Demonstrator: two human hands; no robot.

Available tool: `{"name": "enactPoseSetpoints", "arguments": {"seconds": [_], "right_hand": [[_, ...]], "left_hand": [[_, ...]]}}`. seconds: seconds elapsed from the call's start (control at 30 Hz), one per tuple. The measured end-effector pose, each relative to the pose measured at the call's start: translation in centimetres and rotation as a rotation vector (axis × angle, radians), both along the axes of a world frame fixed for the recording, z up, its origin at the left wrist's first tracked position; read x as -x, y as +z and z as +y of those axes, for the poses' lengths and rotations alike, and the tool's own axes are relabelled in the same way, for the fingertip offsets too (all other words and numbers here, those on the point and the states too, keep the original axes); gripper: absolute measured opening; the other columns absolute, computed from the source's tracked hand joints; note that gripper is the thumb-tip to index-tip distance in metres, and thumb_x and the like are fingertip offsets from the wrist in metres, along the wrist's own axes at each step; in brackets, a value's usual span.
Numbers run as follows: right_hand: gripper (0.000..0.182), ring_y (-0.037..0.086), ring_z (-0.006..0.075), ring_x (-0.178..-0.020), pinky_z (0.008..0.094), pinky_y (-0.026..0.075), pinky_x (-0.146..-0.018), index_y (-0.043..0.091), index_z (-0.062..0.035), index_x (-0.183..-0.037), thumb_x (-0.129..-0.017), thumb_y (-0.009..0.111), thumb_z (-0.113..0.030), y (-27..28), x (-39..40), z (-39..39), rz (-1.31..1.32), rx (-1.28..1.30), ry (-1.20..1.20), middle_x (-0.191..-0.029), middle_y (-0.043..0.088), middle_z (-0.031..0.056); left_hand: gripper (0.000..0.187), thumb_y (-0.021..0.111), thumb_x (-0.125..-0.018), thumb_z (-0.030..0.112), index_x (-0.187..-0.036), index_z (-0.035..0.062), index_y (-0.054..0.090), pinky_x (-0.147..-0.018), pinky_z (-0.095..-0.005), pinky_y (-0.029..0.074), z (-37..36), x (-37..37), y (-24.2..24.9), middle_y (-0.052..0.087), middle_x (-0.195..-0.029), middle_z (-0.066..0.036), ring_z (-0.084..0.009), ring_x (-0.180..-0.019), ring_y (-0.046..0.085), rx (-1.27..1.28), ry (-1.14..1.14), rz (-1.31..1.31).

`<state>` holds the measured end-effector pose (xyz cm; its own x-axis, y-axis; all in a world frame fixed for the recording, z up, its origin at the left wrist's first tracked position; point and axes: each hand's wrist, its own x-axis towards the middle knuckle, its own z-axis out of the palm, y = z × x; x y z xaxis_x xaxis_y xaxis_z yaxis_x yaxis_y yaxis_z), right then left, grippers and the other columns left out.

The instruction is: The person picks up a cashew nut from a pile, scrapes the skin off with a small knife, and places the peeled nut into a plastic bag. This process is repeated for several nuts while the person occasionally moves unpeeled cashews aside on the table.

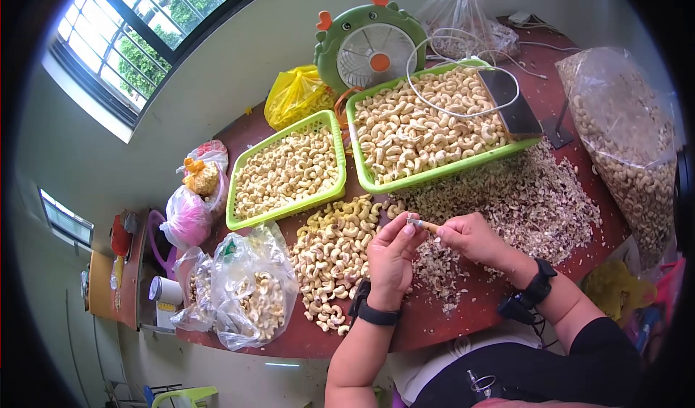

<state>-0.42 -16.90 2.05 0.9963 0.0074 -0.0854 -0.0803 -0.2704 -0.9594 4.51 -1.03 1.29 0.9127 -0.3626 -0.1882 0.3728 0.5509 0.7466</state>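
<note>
1. Right hand (470,238): fist wrapped round the tan handle of a small metal-tipped hand tool (430,227), thumb pushed forward along it. Grip reads firm.
2. Left hand (394,252): thumb and fingertips brought together at the metal end. Can't tell if a kernel or just the metal is pinched there.
3. Tool sits between both hands, short of the large green basket's (449,169) near edge. Looks like scraping work; I'd keep strokes short, brace right thumb, keep left fingertips off the edge's path.
4. Loose cashew kernels (329,245): heaped left of left hand, from the small green basket's (289,212) near edge toward the surface's (445,327) near edge. Handy for left-hand picking.
5. Skin flakes (536,198): spread from behind the hands toward the surface's right edge. Better to let scrapings drop there, clear of the kernels.
6. Both baskets carry pale kernels. Phone (512,104) lies across the large one's right end, cable looping over; I'd mind the cable when reaching in.
</note>
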Motion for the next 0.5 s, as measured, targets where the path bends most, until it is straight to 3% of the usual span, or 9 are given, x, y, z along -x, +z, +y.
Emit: {"name": "enactPoseSetpoints", "arguments": {"seconds": [0.2,0.5], "right_hand": [[0.036,0.037,0.0047,-0.046,0.0238,0.031,-0.042,0.055,-0.0014,-0.063,-0.083,0.051,-0.032,-0.14,-0.02,0.01,-0.004,-0.028,0.016,-0.048,0.043,-0.0024],[0.037,0.036,0.0050,-0.045,0.0234,0.031,-0.041,0.053,-0.0015,-0.060,-0.083,0.051,-0.031,-0.02,-0.07,0.19,-0.010,-0.048,0.012,-0.047,0.043,-0.0026]], "left_hand": [[0.021,0.052,-0.080,0.000,-0.102,-0.0009,0.053,-0.077,-0.0399,0.050,0.07,0.06,0.34,0.057,-0.098,-0.014,-0.0231,-0.089,0.057,0.126,0.012,-0.014],[0.019,0.052,-0.080,0.000,-0.099,-0.0027,0.053,-0.078,-0.0392,0.051,0.06,0.07,0.33,0.057,-0.096,-0.016,-0.0274,-0.094,0.055,0.100,-0.006,-0.049]]}}
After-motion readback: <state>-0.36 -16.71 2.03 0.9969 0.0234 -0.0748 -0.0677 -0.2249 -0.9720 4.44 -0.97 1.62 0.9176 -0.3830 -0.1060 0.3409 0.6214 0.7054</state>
